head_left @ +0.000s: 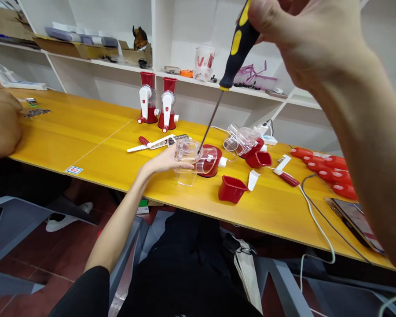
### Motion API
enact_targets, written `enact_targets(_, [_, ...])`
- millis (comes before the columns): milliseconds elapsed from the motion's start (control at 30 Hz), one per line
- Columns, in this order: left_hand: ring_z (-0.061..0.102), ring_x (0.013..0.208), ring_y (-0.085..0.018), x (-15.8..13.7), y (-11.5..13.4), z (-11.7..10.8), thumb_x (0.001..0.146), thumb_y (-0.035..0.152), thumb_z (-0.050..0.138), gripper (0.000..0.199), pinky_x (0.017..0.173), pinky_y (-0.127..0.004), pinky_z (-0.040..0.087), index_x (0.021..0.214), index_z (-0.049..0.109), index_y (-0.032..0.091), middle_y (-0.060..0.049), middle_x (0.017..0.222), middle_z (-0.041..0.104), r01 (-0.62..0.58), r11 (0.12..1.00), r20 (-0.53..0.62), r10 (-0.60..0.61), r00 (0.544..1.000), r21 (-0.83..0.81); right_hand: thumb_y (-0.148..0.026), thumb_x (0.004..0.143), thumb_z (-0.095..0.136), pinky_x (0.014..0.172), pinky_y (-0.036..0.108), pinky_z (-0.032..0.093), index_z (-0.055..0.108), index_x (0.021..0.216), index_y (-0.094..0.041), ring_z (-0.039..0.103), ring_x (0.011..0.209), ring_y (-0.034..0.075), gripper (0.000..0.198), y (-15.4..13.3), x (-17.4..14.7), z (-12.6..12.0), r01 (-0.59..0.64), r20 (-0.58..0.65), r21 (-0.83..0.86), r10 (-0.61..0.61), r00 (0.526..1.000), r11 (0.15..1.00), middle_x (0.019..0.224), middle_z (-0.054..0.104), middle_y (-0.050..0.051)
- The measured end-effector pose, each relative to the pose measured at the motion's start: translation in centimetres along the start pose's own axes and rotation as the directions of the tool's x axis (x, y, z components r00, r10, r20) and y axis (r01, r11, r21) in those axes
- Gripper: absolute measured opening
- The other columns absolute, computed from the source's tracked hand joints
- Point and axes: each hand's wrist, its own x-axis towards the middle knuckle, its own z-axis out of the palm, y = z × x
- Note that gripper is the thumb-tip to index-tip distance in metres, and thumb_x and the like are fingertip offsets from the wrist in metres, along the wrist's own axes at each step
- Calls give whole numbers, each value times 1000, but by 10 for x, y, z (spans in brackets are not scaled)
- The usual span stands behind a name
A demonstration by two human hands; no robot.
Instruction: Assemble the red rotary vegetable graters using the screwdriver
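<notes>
My right hand (293, 35) is wrapped round the black and yellow handle of a screwdriver (234, 59), held high. Its shaft slants down so that the tip meets the clear plastic grater body (206, 162). That body lies on its side, joined to a red base (214, 163) with a white knob. Around the clear plastic at its left end, my left hand (166, 159) is closed. Behind my left hand lie a white crank handle with a red grip (148, 143) and a metal grater drum (177, 139). A red hopper (232, 189) stands to the right.
Two assembled red and white rotary graters (167, 103) stand at the back. More clear parts (240, 138), red bags (330, 169), a cable (317, 215) and a phone (356, 220) lie rightward. Another person's arm (1, 123) rests at left near small metal pieces (38, 112).
</notes>
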Motion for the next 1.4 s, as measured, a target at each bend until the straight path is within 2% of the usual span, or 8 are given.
enact_targets(167, [58, 133, -35, 0, 2, 1, 69, 40, 85, 79, 118, -55, 39, 135, 48, 16, -19, 141, 60, 0, 1000, 9, 0, 1000, -9, -40, 90, 67, 86, 35, 66, 64, 125, -29, 66, 105, 15, 36, -14, -6, -11, -189, 198, 104, 166, 966, 976, 122, 63, -3])
enact_targets(333, [58, 132, -35, -1, 2, 0, 70, 41, 84, 75, 117, -57, 39, 133, 51, 17, -18, 140, 60, -10, 1000, 5, 10, 1000, -3, -57, 67, 85, 73, 24, 62, 68, 113, -16, 64, 89, 11, 64, 0, 2, 0, -28, -34, 127, 32, 999, 992, 110, 66, 1])
enact_targets(500, [56, 135, -35, -1, 1, -1, 70, 42, 84, 80, 119, -55, 38, 137, 49, 16, -19, 143, 59, -17, 1000, 8, 17, 1000, 18, -32, 95, 62, 77, 25, 61, 66, 120, -17, 64, 92, 10, 30, -6, 6, 2, -114, 95, 123, 103, 990, 986, 110, 66, 1])
enact_targets(567, [58, 133, -35, 0, -1, 0, 70, 41, 84, 81, 118, -55, 39, 138, 48, 15, -19, 141, 60, -4, 1000, 16, 5, 1000, -11, -21, 94, 60, 84, 30, 62, 64, 122, -14, 65, 96, 11, 29, -9, 7, -1, -168, 139, 165, 146, 980, 972, 117, 65, 2])
enact_targets(767, [55, 136, -36, -1, 1, -1, 70, 43, 84, 81, 119, -57, 36, 138, 49, 17, -19, 145, 58, -22, 999, 10, 21, 1000, 28, -41, 78, 81, 67, 22, 54, 64, 109, -8, 61, 78, 8, 49, 10, 13, 8, 37, -119, 145, -19, 993, 989, 96, 67, 2])
enact_targets(967, [55, 136, -36, 0, 2, -2, 70, 44, 83, 81, 120, -57, 36, 138, 49, 17, -18, 143, 58, -11, 999, 5, 11, 1000, 41, -45, 79, 79, 80, 27, 61, 66, 120, -14, 66, 103, 14, 53, -9, 7, 3, -112, 102, 181, 95, 990, 977, 112, 67, 1])
enact_targets(1233, [57, 132, -36, -1, 4, -2, 70, 45, 83, 79, 116, -56, 39, 135, 50, 16, -19, 139, 60, 28, 997, -1, -28, 1000, 77, -51, 78, 78, 61, 21, 53, 63, 101, -11, 64, 78, 9, 48, 8, 13, 13, 14, -144, 99, 1, 990, 995, 89, 61, 2])
enact_targets(1400, [54, 135, -35, 0, 5, -2, 69, 44, 83, 78, 118, -55, 36, 133, 51, 15, -18, 141, 58, 33, 995, -14, -32, 999, 91, -45, 83, 74, 60, 23, 61, 59, 108, -20, 68, 90, 13, 39, -2, 5, 12, -101, 44, 119, 96, 994, 988, 103, 62, 2])
